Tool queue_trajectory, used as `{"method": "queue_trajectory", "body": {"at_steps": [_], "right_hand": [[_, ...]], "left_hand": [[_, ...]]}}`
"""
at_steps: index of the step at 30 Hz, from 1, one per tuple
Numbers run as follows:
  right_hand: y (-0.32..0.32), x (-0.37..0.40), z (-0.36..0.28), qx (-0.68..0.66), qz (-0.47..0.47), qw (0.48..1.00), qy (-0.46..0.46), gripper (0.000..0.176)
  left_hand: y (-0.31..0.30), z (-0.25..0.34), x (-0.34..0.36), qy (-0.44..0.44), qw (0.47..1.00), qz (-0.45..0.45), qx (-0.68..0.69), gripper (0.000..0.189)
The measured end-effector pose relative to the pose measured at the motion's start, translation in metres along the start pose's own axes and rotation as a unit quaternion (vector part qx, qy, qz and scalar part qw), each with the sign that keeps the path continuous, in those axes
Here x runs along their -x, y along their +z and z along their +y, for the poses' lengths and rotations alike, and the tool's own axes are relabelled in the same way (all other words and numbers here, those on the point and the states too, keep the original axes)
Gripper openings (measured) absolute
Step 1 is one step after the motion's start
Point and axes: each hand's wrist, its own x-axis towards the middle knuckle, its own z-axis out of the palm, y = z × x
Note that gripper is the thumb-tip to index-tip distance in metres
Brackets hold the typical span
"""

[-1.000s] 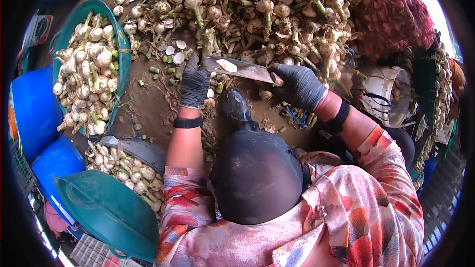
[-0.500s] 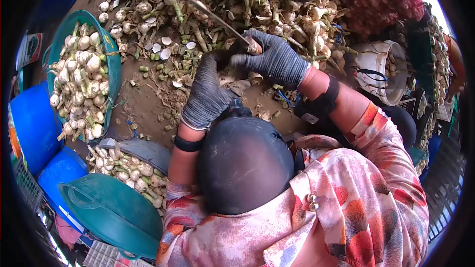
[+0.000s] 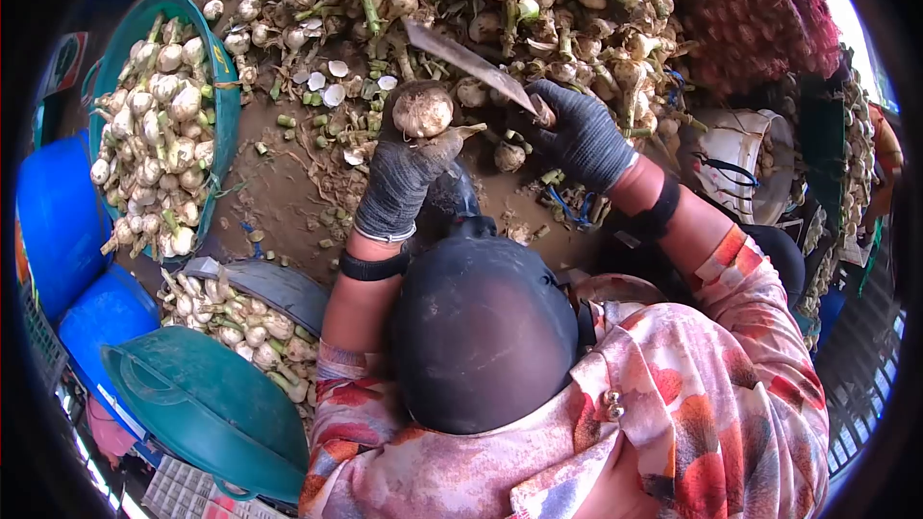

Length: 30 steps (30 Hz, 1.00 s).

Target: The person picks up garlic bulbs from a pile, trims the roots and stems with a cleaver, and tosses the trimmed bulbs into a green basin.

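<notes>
My left hand [image 3: 404,173], in a grey glove, grips a round whitish bulb [image 3: 422,113] with soil-stained roots facing up. To its right, my right hand [image 3: 585,133], gloved too, is closed round the handle of a knife [image 3: 471,67]. The blade points up and left, above the bulb and apart from it. Behind both hands lies a large heap of bulbs with green stalks [image 3: 567,10]. Cut stalk pieces and pale root discs [image 3: 334,95] are scattered on the brown ground left of the bulb.
A green tub [image 3: 226,106] full of bulbs stands at the left. Below it are a grey container [image 3: 279,293] with more bulbs, a tilted green tub [image 3: 202,404] and blue drums [image 3: 58,221]. A red mesh sack [image 3: 760,10] and a white bucket [image 3: 735,159] are at the right.
The bulb now shows in my left hand, which has turned. My right hand has moved right and down with the knife, away from my left hand, and the blade's flat side shows more.
</notes>
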Motion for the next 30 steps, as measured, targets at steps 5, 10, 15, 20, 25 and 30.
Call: {"method": "queue_trajectory", "body": {"at_steps": [5,10,15,20,25,30], "right_hand": [[-0.03,0.008,-0.039,0.215,-0.108,0.965,-0.101,0.027],[-0.027,0.012,-0.045,0.212,-0.136,0.962,-0.11,0.025],[-0.012,0.016,-0.036,0.236,-0.147,0.957,-0.082,0.027],[-0.011,0.011,0.001,0.26,-0.098,0.958,-0.064,0.023],[-0.032,0.016,0.032,0.233,0.022,0.972,-0.01,0.033],[-0.018,0.02,-0.032,0.176,-0.055,0.982,-0.034,0.035]], "left_hand": [[-0.013,-0.067,0.024,0.208,0.922,-0.022,-0.326,0.049],[-0.011,-0.063,0.031,0.199,0.925,-0.037,-0.322,0.063],[-0.004,-0.045,0.038,0.119,0.958,-0.024,-0.259,0.078],[0.002,-0.007,0.036,0.168,0.936,0.025,-0.309,0.067],[-0.013,0.034,0.04,0.056,0.987,0.071,-0.135,0.056],[0.004,0.006,0.021,-0.037,0.996,0.082,-0.013,0.055]]}}
